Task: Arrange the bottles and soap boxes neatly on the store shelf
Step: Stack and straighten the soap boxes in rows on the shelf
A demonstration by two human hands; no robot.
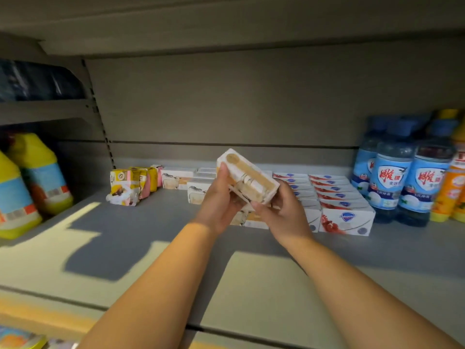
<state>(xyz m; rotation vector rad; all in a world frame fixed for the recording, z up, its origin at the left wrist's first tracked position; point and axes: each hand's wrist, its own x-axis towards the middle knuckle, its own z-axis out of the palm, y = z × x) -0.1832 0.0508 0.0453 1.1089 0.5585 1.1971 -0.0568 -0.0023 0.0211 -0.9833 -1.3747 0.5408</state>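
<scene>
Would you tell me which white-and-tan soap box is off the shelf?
The tilted box gripped between the left hand and right hand; its matching boxes rest on the shelf.

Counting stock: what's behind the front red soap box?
A row of matching red boxes runs back toward the wall. The front box hides their lower faces, so only top edges show; count unclear.

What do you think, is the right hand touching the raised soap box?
Touching. The head view shows the right hand gripping the soap box by its end.
</scene>
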